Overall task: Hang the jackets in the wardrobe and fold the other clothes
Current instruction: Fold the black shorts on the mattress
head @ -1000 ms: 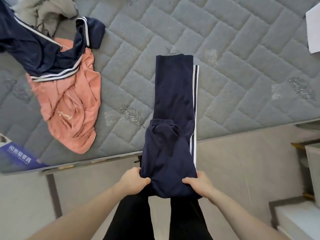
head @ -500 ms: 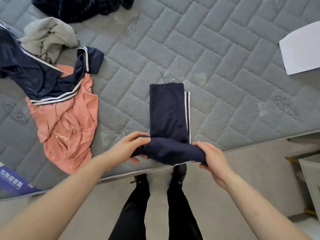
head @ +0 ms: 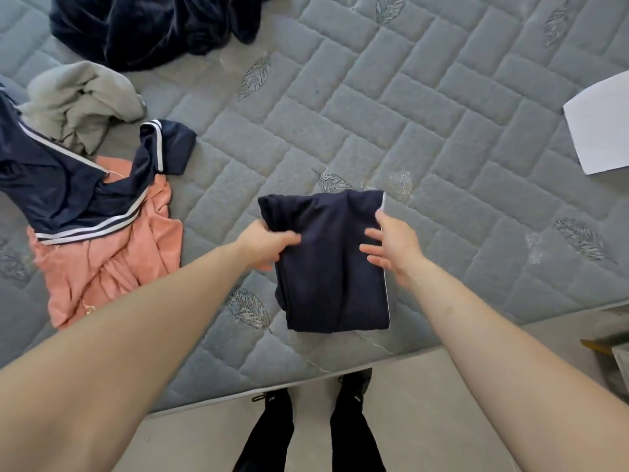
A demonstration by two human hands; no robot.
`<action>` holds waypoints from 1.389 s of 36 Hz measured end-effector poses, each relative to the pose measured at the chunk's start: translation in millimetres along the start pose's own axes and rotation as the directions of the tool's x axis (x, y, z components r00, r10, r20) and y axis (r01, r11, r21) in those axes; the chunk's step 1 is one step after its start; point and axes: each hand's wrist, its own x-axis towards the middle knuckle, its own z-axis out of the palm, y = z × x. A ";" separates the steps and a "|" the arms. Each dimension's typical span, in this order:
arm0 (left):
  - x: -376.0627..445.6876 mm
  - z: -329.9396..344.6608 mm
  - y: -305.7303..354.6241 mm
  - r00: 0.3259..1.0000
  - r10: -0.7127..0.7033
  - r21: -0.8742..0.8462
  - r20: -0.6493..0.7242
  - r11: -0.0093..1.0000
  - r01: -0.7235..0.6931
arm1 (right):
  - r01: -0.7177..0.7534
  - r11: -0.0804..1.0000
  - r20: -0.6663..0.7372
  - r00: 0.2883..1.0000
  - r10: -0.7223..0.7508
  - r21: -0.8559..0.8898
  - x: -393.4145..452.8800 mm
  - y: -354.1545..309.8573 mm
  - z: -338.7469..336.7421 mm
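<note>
On the quilted mattress (head: 442, 131), the left hand (head: 263, 245) pinched the folded navy trousers (head: 326, 264), the right hand (head: 394, 247) rested open beside them; setting aside likely follows.

A grey quilted mattress (head: 391, 107) with stitched leaf motifs fills most of the view. Beyond its near edge lies a pale beige floor (head: 425, 403). Daylight falls evenly, casting soft shadows.
</note>
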 end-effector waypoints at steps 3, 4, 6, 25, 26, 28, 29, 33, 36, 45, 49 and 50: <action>15.1 4.5 -6.1 0.995 0.072 0.425 -0.065 0.904 -0.038 | -0.005 0.998 -0.119 0.993 -0.004 -0.069 2.8 37.6 1.5; 19.0 5.5 -3.7 0.985 0.134 0.473 -0.107 0.878 -0.068 | -0.016 0.996 -0.155 0.988 0.002 -0.090 -0.1 53.4 0.8; 26.4 8.3 8.9 0.939 0.287 0.522 -0.188 0.839 -0.153 | -0.043 0.994 -0.228 0.973 0.019 -0.104 -11.6 84.9 -1.1; 104.4 50.9 89.6 0.971 0.120 0.693 0.209 0.682 -0.234 | -0.327 0.814 -0.010 0.926 0.378 0.481 -3.9 176.6 13.3; 103.1 48.1 88.1 0.973 0.094 0.681 0.213 0.700 -0.216 | -0.293 0.819 -0.057 0.929 0.366 0.493 -0.8 176.0 11.7; 97.5 39.3 82.1 0.977 0.043 0.628 0.210 0.760 -0.168 | -0.220 0.825 -0.148 0.928 0.341 0.521 4.6 170.4 4.2; 92.5 33.9 77.0 0.979 0.020 0.588 0.201 0.797 -0.137 | -0.185 0.815 -0.178 0.927 0.331 0.549 6.9 165.5 -1.6; 65.5 20.0 41.5 0.972 -0.066 0.277 0.227 0.961 0.000 | -0.031 0.799 -0.245 0.944 0.221 0.600 17.8 143.8 -37.9; 46.3 24.5 6.0 0.946 -0.114 0.049 0.303 0.993 0.104 | 0.081 0.898 -0.296 0.954 0.057 0.433 23.7 130.4 -64.0; 26.8 62.5 -65.0 0.985 -0.142 -0.103 0.094 0.983 0.152 | -0.011 0.998 -0.079 0.997 0.006 -0.065 30.0 136.7 -69.9; 30.1 70.0 -63.0 0.999 0.021 -0.197 -0.050 0.980 -0.030 | 0.025 0.990 -0.077 0.996 -0.036 -0.138 25.3 146.0 -56.3; 30.6 71.5 -63.3 0.997 0.066 -0.202 -0.041 0.977 -0.073 | 0.037 0.988 -0.077 0.996 -0.049 -0.151 24.2 147.5 -54.8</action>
